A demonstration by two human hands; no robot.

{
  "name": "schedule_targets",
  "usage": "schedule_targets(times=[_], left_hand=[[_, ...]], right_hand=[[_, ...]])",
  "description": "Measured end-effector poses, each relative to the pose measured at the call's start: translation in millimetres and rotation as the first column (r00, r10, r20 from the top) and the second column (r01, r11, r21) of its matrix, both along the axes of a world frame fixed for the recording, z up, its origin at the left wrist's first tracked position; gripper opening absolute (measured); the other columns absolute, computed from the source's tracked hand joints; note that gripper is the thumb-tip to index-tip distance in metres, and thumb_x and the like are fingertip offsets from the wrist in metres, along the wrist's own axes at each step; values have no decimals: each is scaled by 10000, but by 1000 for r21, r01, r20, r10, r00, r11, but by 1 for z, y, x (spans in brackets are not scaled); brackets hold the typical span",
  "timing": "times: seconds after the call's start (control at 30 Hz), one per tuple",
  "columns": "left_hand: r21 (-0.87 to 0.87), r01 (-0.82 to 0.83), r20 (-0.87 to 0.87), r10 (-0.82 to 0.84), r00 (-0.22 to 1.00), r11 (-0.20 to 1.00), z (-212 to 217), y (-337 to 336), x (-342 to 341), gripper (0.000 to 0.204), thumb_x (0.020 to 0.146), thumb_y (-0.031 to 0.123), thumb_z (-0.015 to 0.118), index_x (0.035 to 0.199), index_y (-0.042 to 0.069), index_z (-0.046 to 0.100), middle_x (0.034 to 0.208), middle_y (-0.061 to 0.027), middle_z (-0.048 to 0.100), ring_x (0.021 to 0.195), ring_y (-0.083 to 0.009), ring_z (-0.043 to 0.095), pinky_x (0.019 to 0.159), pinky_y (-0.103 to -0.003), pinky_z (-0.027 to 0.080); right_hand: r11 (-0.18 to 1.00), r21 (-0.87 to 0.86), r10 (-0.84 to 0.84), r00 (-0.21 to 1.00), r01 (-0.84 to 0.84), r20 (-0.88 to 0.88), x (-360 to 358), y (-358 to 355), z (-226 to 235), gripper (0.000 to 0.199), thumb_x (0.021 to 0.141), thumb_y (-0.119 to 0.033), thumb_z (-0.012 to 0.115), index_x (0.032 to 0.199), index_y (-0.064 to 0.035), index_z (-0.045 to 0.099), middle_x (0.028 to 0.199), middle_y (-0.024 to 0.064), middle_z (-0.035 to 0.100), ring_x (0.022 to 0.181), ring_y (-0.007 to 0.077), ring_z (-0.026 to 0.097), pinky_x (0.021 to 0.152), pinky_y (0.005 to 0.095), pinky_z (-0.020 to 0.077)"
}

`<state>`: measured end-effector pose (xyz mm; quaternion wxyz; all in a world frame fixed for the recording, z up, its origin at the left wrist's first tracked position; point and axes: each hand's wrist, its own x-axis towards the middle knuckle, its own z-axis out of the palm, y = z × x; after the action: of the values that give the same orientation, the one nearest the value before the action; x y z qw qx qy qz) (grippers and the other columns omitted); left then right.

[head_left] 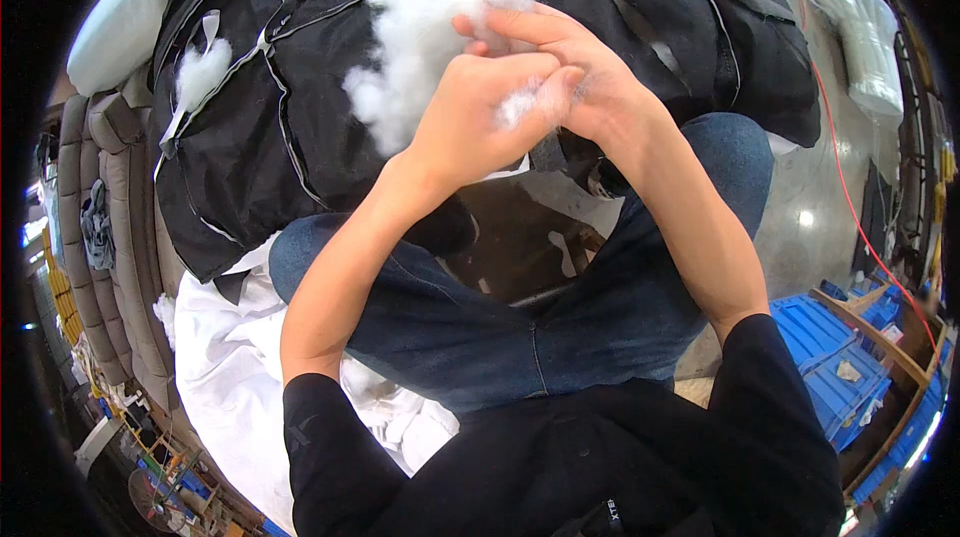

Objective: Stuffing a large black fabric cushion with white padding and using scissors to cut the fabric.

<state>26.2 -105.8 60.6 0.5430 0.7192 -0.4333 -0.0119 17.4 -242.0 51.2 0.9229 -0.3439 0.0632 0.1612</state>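
A big clump of white fibre stuffing (pixel 415 32) lies on a black fabric cover (pixel 300 87) with white seam edging, spread over my lap. My left hand (pixel 475 112) is closed on a tuft of the white stuffing at its lower right edge. My right hand (pixel 565 62) sits just behind it, fingers curled over the same stuffing and touching my left hand. A small separate tuft of stuffing (pixel 200 72) rests on the cover at the left. My knees in blue jeans (pixel 480 327) show below the cover.
White cloth (pixel 235 377) lies at my left side. A beige padded cushion (pixel 120 237) stands further left. Blue plastic crates (pixel 835 357) and a wooden frame are at the lower right. A red cord (pixel 850 197) runs over the shiny floor; a white bundle (pixel 865 37) lies top right.
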Motion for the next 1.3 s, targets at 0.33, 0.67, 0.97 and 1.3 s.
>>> schedule_targets(times=[0.33, 0.67, 0.97, 1.3], left_hand=[[503, 387, -659, 53, 750, 773, 11, 26, 22, 383, 952, 405, 552, 809, 52, 594, 540, 23, 470, 449, -54, 434, 411, -234, 347], [767, 104, -240, 133, 962, 634, 10, 44, 28, 398, 874, 332, 663, 1209, 146, 553, 1054, -144, 540, 915, -317, 605, 821, -364, 477], [697, 338, -335, -130, 933, 632, -11, 85, 54, 377, 729, 71, 750, 1067, 92, 584, 991, -119, 627, 969, -307, 597, 834, -374, 466], [832, 69, -284, 315, 905, 550, 4, 117, 82, 218, 815, 101, 667, 981, -9, 578, 820, -98, 630, 696, -197, 621, 617, -349, 496]], right_hand=[[957, 149, -244, 969, 248, -45, 31, -79, -3, 94, 954, -90, 555, 989, -3, 546, 714, 3, 495, 571, 77, 408, 476, 221, 349], [869, -294, -349, 915, 397, 201, 19, -46, 21, 201, 933, -151, 580, 1104, -47, 558, 1018, 94, 652, 748, 134, 617, 604, 230, 487], [959, -274, 235, 736, -71, 635, 115, 53, 74, 558, 938, -133, 572, 1426, -18, 329, 1231, 156, 558, 1173, 239, 533, 1052, 386, 382], [38, -928, 438, 828, 371, 349, 44, 35, -28, 630, 812, -417, 694, 1259, -19, 497, 1002, 177, 609, 915, 328, 625, 819, 419, 498]])
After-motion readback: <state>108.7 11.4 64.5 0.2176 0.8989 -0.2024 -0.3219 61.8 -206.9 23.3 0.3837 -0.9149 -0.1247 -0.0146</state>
